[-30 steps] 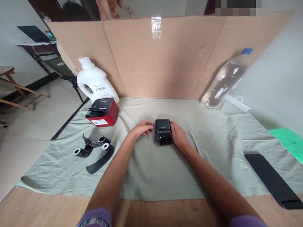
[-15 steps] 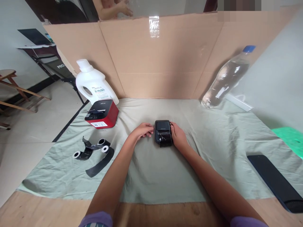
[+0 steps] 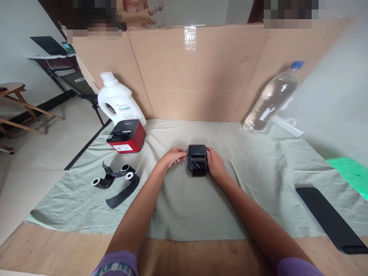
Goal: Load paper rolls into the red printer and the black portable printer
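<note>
A small black portable printer stands on the pale green cloth, and a glossy black strip hangs from its front. My right hand is closed around the printer's right side, thumb along the near edge. On the other side, my left hand has its fingers loosely bent, with the fingertips at the printer's left edge; whether they press on it I cannot tell. Off to the left lie several rolls of black tape-like strip, partly unwound. Behind them sits a red and black box-shaped printer with a dark strip on top.
A white detergent jug leans at the back left, and a clear bottle with a blue cap leans at the back right. Cardboard walls off the back. A dark phone-like slab lies front right. Other people are beyond the cardboard.
The view has shifted slightly. My left fingertips are a little closer together and nearer the printer's edge. My right hand keeps its hold.
</note>
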The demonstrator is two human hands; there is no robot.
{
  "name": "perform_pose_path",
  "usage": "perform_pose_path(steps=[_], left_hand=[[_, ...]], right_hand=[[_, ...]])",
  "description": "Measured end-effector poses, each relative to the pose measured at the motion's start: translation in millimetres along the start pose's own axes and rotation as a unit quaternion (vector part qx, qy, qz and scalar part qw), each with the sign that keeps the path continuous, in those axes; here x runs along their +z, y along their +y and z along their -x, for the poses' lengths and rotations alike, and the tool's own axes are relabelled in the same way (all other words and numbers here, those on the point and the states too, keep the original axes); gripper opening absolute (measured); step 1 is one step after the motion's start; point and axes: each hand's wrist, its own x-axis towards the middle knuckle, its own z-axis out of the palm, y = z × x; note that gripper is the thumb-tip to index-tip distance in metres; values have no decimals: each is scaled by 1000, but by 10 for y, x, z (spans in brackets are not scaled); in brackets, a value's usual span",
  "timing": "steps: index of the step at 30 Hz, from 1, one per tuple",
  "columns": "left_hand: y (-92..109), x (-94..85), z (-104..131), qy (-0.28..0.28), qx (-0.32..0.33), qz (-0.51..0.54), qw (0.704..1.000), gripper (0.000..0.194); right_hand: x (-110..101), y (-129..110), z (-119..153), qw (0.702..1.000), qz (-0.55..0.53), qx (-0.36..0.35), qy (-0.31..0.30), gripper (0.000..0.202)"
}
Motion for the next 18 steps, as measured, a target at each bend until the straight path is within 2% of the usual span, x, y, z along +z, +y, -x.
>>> perform_pose_path(steps=[4,5,8,10,13,18], left_hand=[[-13,-30,39,-9,16,13,1000,12],[-15,-50,59,-24,28,25,999,20],[-11,-117,120,-88,72,46,992,59],[3,-145,149,-106,91,26,990,74],[40,-156,168,-100,110,-12,989,78],[190,-212,116,-90,127,-67,986,72]], right_hand=[[-10,-14,8,1000,-8,2,3,50],[-12,-14,7,1000,-9,3,4,50],[-10,-4,1,1000,-6,2,9,48],[-4,6,-4,1000,-2,1,10,48],[0,13,-9,1000,4,2,8,47],[0,14,-11,1000,5,1,9,46]])
